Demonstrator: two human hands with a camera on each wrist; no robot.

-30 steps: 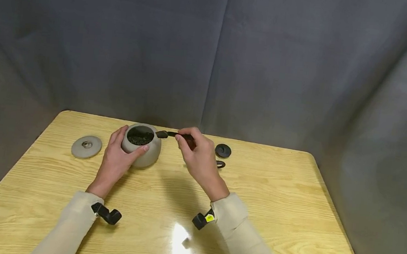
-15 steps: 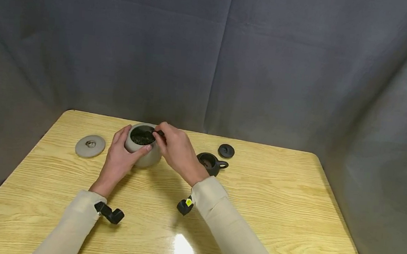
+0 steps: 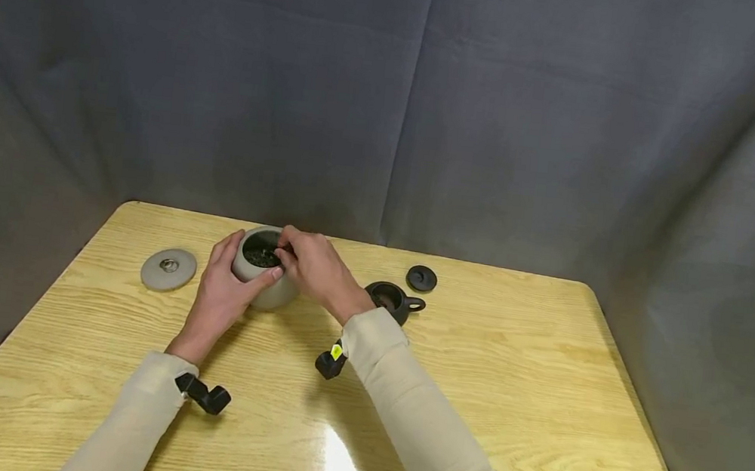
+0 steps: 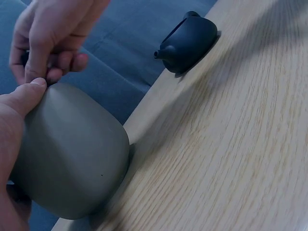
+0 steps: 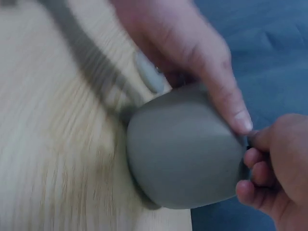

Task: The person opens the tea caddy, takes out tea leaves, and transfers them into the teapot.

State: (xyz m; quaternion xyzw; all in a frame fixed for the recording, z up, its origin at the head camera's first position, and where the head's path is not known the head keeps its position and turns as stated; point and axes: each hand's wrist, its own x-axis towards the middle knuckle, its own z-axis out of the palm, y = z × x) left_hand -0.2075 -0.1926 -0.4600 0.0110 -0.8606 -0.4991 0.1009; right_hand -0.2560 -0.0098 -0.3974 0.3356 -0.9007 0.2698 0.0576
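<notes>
My left hand grips a round grey jar, thumb over the near side of its rim and fingers around the far left. Dark loose tea leaves show through the mouth of the jar. At the right of the rim, my right hand pinches a dark scoop; its head and most of its handle are hidden by the fingers and the jar. In the left wrist view both hands nearly meet at the rim. A small black teapot stands uncovered beyond my right wrist.
The jar's grey lid, with a ring on top, lies left of the jar. Behind the teapot lies its round black lid. A dark grey curtain closes off the wooden table's back and sides.
My right hand has moved left with the scoop, from between teapot and jar to the jar's mouth. The teapot has come into sight behind the wrist. My left hand keeps its grip.
</notes>
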